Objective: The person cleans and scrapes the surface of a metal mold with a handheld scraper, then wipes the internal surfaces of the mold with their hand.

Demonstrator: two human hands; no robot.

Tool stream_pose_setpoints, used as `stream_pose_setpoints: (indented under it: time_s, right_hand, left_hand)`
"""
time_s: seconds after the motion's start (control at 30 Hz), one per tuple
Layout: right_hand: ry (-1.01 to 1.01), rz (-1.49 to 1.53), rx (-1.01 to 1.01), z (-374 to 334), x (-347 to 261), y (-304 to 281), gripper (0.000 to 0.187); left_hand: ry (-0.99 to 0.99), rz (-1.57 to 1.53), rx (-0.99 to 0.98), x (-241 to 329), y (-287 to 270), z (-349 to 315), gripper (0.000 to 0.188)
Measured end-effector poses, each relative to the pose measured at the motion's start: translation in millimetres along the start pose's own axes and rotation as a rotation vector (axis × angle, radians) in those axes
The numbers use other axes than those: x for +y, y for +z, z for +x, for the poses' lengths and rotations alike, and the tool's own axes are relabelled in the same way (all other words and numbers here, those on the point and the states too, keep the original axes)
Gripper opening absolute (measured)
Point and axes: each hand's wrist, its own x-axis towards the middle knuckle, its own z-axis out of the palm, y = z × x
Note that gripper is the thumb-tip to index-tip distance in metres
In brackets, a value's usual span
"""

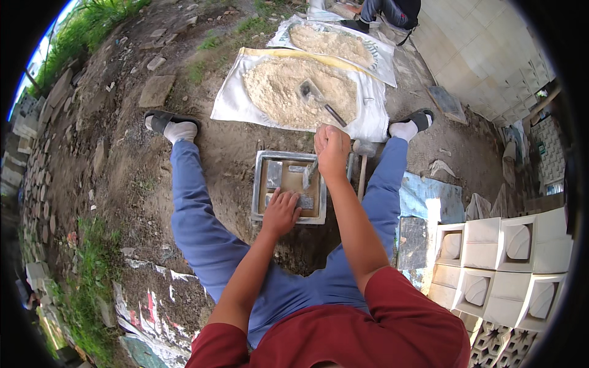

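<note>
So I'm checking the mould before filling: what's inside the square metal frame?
Inside the square metal frame: a brownish base and grey metal insert pieces. The left hand covers part; the right hand grips a tool.

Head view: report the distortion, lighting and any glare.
Head view: strong fisheye bending, black corners around a round image; soft daylight, faint shadows; the white sack under the sand pile and the white moulded blocks look bright; hands at the metal mould stay sharp.

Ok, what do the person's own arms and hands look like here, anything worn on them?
Both forearms are bare, with short dark red sleeves ending above the elbows. The left hand and right hand wear no gloves; no watch, ring or band is visible.
</note>
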Motion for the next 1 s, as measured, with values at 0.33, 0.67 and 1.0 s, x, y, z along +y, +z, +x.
stream_pose_setpoints:
  time_s: [0.33,0.67,1.0]
  right_hand:
    - [-0.042,-0.001,-0.004,-1.3,0.9,5.0,0.038]
    - [-0.022,-0.057,-0.028,7.3,12.6,19.8,0.039]
    - [0.0,-0.058,-0.064,-0.1,9.4,45.4,0.039]
  left_hand:
    - [-0.085,-0.1,0.11,6.5,-13.0,2.0,0.072]
    - [-0.743,0.108,0.317,-57.2,1.0,0.9,0.069]
    - [-0.719,-0.177,0.389,-62.9,1.1,-2.4,0.056]
